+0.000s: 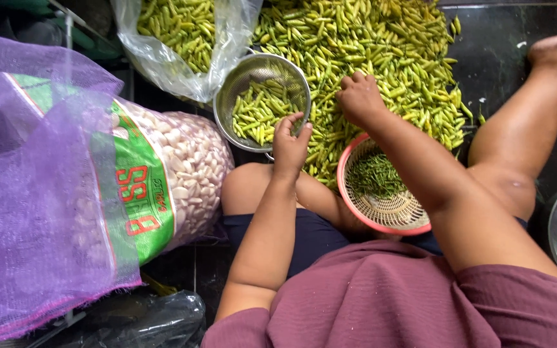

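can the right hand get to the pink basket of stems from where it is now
Probably yes. The right hand rests on the chilli pile just beyond the pink basket, which sits open-topped under that forearm with nothing covering it; pulling the hand back looks enough.

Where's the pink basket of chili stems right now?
The pink basket sits under the right hand's forearm, between the knees, right of the metal colander.
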